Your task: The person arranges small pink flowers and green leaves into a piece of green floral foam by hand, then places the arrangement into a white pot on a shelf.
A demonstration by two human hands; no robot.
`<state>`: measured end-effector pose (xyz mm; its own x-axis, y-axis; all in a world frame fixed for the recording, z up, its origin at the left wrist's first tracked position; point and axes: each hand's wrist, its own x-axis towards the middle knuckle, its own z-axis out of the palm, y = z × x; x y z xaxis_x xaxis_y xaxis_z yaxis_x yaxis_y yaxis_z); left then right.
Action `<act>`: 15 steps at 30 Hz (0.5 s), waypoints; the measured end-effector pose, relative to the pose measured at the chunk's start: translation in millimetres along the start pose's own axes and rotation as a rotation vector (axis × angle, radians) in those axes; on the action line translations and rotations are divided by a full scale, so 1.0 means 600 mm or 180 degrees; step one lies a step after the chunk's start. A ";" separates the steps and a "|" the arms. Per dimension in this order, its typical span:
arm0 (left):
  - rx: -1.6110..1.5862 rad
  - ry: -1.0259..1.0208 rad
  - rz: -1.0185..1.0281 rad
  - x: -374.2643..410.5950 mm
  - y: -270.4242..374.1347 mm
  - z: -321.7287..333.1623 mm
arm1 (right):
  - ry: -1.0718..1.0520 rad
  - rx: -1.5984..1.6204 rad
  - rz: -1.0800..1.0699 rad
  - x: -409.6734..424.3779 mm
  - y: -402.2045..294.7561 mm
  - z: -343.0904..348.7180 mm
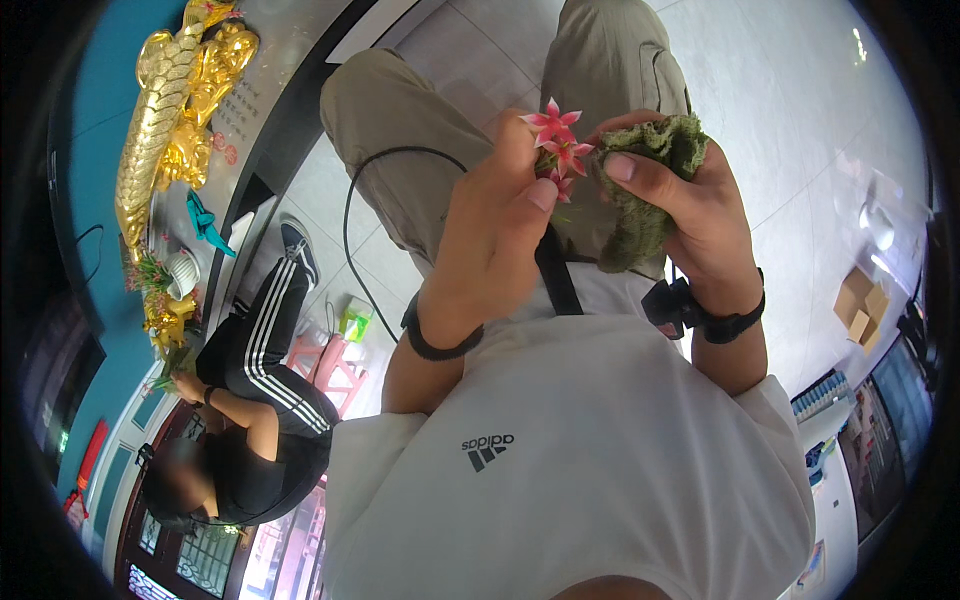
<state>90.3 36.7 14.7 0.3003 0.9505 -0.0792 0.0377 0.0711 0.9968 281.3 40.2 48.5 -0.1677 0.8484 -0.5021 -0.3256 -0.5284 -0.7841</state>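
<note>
My left hand point(491, 225) pinches a small sprig of pink star-shaped flowers point(556, 139) with white-edged petals. The thumb lies against the lowest bloom, and the stem is mostly hidden by the fingers. In my right hand point(709, 210) is a crumpled olive-green cloth point(637, 232), its thumb pressed on the upper folds while a loose end hangs down. Cloth and flowers are close together in front of my lap; whether they touch, I cannot tell. Each wrist wears a black band.
A cabinet top point(259, 82) at left bears a golden fish ornament point(161, 124), a teal cloth point(206, 223) and a white ribbed pot point(182, 274). Beside it a person point(247, 442) handles leaves. A black cable point(349, 217) loops by my leg. A cardboard box point(861, 307) lies at right.
</note>
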 end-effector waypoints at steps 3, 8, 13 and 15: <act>0.0187 -0.0059 0.0075 0.002 0.007 0.002 | -0.0204 0.0136 0.0039 0.004 -0.004 0.001; 0.0394 -0.0111 0.0130 0.001 0.012 0.004 | 0.0020 -0.0170 -0.0084 0.005 0.001 0.013; 0.0027 -0.0138 0.0154 -0.002 0.003 0.004 | 0.0036 -0.0104 -0.0104 0.008 0.012 0.010; -0.0366 -0.0089 0.0073 -0.005 0.004 0.006 | 0.0075 0.0142 -0.0041 0.004 0.010 0.013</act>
<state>93.0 32.9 17.1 0.3263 0.9437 -0.0550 -0.0786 0.0851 0.9933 271.9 39.7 45.5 -0.1415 0.8539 -0.5008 -0.3689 -0.5149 -0.7738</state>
